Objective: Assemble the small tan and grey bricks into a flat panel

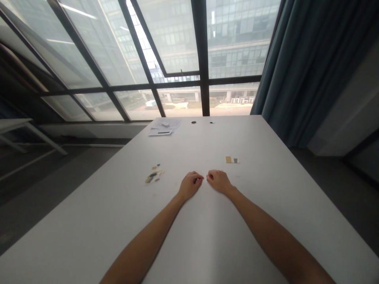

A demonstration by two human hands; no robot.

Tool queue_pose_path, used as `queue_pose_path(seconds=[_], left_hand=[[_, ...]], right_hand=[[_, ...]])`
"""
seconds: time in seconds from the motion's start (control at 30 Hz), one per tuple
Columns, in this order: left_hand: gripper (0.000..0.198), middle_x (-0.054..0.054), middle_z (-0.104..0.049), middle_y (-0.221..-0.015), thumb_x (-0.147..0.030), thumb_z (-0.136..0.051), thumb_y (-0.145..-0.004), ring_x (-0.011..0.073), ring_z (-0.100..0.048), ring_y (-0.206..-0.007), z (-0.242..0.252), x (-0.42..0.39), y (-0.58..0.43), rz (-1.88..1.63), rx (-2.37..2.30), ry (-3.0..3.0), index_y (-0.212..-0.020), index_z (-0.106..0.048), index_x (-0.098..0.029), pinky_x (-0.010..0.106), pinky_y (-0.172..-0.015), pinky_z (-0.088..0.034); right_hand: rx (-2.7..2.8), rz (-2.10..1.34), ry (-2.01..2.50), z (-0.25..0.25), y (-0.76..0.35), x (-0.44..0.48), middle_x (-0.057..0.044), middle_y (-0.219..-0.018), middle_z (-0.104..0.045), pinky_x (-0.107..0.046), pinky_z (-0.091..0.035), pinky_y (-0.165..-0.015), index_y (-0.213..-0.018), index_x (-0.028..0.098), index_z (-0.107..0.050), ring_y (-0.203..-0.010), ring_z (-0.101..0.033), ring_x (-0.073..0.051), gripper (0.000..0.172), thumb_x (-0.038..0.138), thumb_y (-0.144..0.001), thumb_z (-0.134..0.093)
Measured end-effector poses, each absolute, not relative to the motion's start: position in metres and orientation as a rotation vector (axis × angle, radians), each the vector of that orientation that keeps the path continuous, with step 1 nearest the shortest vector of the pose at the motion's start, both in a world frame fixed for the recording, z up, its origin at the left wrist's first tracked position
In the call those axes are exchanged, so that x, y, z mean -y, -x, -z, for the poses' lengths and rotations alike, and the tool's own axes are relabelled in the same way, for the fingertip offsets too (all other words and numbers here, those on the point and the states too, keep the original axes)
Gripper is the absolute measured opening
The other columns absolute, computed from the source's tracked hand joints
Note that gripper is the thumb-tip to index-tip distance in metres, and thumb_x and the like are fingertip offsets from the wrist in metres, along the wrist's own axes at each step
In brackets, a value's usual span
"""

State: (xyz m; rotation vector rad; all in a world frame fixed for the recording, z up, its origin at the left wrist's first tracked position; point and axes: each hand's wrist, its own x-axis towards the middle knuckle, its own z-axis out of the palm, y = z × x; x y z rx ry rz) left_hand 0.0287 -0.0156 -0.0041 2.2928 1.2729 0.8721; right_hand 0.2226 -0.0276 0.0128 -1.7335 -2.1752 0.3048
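Both my hands rest close together over the middle of a white table point(189, 150), a small gap between their fingertips. My left hand point(191, 184) is curled with thumb and fingers pinched; what it holds, if anything, is too small to make out. My right hand point(218, 181) is closed too, its fingers curled inward and their content hidden. To the left of my left hand lies a loose pile of small flat pieces point(153, 176) in tan, grey and dark colours. Beyond my right hand sits a short row of flat tan and grey pieces point(232, 159).
White papers point(163, 127) with a dark pen-like item lie at the table's far left. Two small dark items, one a round disc point(193, 122), are near the far edge. Windows point(174, 39) stand behind, a blue curtain point(284, 71) at right, another table point(17, 125) at left.
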Motion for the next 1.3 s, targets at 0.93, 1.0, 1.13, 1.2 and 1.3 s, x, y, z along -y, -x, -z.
queue_pose_path(seconds=[0.93,1.0,1.13,1.2,1.3], left_hand=[[0.017,0.004,-0.068,-0.086,-0.019,-0.061,-0.087,0.0181,-0.059,-0.085,0.003,0.0167,-0.029,-0.881,-1.285,-2.287,-0.091,-0.077,-0.023,0.031,-0.079,-0.046],[0.017,0.004,-0.068,-0.086,-0.019,-0.061,-0.087,0.0182,-0.059,-0.086,0.0026,0.0168,-0.0286,-0.878,-1.282,-2.294,-0.092,-0.077,-0.023,0.031,-0.08,-0.046],[0.017,0.003,-0.068,-0.086,-0.019,-0.062,-0.087,0.018,-0.058,-0.084,0.0019,0.0171,-0.0285,-0.87,-1.286,-2.296,-0.091,-0.077,-0.023,0.031,-0.08,-0.045],[0.017,0.003,-0.068,-0.086,-0.019,-0.062,-0.087,0.0181,-0.058,-0.084,0.0019,0.0172,-0.0287,-0.866,-1.288,-2.297,-0.091,-0.077,-0.023,0.031,-0.08,-0.045],[0.017,0.004,-0.067,-0.086,-0.019,-0.062,-0.087,0.0184,-0.058,-0.084,0.0025,0.0174,-0.0288,-0.864,-1.291,-2.298,-0.092,-0.077,-0.023,0.031,-0.079,-0.045]], right_hand=[[2.159,-0.304,1.729,-0.0111,-0.2231,0.0273,-0.005,-0.086,-0.074,-0.026,-0.032,-0.066,-0.08,0.021,-0.07,-0.076,-0.061,-0.017,0.027,0.033,-0.095,-0.051],[2.166,-0.305,1.723,-0.0108,-0.2233,0.0271,-0.005,-0.087,-0.074,-0.026,-0.032,-0.066,-0.081,0.021,-0.07,-0.076,-0.061,-0.016,0.026,0.033,-0.095,-0.051],[2.169,-0.299,1.717,-0.0106,-0.2237,0.027,-0.005,-0.087,-0.074,-0.026,-0.031,-0.066,-0.081,0.02,-0.07,-0.076,-0.061,-0.016,0.027,0.032,-0.095,-0.051],[2.168,-0.301,1.718,-0.0108,-0.2237,0.0272,-0.005,-0.087,-0.074,-0.026,-0.031,-0.066,-0.081,0.021,-0.07,-0.076,-0.061,-0.016,0.027,0.032,-0.095,-0.051],[2.167,-0.306,1.717,-0.0113,-0.2233,0.0275,-0.005,-0.087,-0.074,-0.026,-0.032,-0.066,-0.081,0.021,-0.07,-0.076,-0.061,-0.016,0.026,0.032,-0.095,-0.051]])
